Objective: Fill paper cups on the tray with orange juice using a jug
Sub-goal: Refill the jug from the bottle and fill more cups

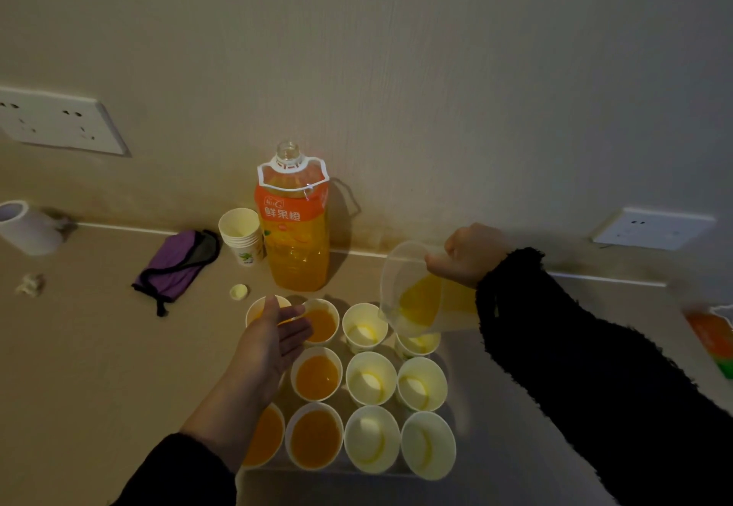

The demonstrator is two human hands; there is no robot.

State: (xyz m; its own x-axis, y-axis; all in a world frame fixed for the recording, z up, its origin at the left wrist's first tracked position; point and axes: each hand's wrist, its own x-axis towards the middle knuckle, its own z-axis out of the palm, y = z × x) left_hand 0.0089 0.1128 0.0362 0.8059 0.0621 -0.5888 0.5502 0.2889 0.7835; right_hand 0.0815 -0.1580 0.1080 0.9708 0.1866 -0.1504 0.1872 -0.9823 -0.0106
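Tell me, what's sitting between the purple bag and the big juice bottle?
A stack of paper cups stands between the purple bag and the bottle, in the head view.

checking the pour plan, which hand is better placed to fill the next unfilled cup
Right. The right hand grips the jug, tilted above the unfilled cups; the left hand hovers open over filled cups.

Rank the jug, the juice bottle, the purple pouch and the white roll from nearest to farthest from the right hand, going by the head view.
1. jug: gripped by the right hand, tilted.
2. juice bottle: upright, to the hand's left.
3. purple pouch: farther left, lying flat.
4. white roll: at the far left edge.
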